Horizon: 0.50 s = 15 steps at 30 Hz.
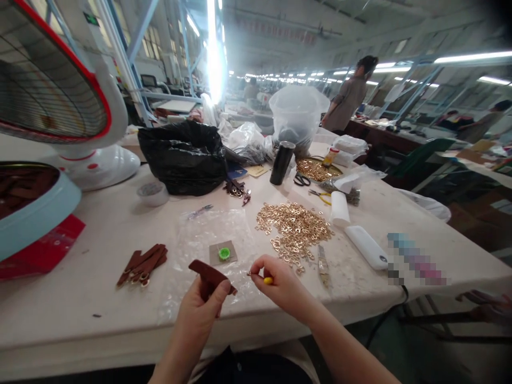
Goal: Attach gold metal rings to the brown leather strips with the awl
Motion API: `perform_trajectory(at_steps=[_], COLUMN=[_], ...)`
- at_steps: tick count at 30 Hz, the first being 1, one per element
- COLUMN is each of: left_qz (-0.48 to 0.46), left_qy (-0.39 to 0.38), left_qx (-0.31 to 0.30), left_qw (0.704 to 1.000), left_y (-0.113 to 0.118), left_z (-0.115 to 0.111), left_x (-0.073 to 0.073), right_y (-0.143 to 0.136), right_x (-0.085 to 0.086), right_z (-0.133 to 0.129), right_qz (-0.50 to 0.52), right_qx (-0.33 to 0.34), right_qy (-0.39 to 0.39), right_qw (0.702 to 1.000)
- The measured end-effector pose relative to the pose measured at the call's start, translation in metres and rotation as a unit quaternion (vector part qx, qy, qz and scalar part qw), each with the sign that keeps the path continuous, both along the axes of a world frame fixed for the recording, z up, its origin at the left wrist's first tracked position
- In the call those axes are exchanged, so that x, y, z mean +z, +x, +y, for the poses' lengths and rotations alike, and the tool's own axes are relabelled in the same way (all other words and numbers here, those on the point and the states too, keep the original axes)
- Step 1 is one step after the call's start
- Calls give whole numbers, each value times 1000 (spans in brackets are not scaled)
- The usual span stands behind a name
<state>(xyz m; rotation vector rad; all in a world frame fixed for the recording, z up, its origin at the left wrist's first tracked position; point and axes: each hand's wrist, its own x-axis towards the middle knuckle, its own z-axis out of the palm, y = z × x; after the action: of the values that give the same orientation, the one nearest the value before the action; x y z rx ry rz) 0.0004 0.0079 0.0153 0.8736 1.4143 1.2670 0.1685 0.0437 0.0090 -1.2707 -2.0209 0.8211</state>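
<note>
My left hand [202, 304] is closed on a brown leather strap [210, 274], folded over, its long end sticking out to the left above the thumb. A little to the right, my right hand [280, 282] is closed with thumb and forefinger pinched. Out of its grip shows the yellow end of a small tool [268, 280], whose kind I cannot make out. At the fingertips is a tiny metallic bit, too small to name. Beyond the hands, a green cap [224, 254] sits on a grey-brown square card [216, 260]. A pile of gold metal rings [296, 226] lies to the right.
Finished-looking brown straps with rings [144, 265] lie left. A fan [96, 154], a blue round tub [38, 218] and a black bag [182, 160] stand at the left and back. A black cylinder [282, 162], scissors [302, 180] and a white device [366, 246] lie right.
</note>
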Motion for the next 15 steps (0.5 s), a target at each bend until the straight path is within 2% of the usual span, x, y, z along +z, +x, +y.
perform_trajectory(at_steps=[5,10,13,15], left_qz=[47,39,22,-8], left_qy=[15,-23,-60,-80], left_qx=[22,-64,-97,-116], left_qw=[999,997,993,990], left_y=[-4,-13,-14,-14], left_z=[5,7,6,5], left_x=[-5,-14,-9,-3], right_y=[-17,-22,-22,-21], right_x=[4,7,7,5], right_z=[-10,-14,-15,-14], right_qz=[2,-97,-136,-129], right_qx=[63,146,168,158], right_qy=[39,84,97,88], right_qw=[997,981,972,975])
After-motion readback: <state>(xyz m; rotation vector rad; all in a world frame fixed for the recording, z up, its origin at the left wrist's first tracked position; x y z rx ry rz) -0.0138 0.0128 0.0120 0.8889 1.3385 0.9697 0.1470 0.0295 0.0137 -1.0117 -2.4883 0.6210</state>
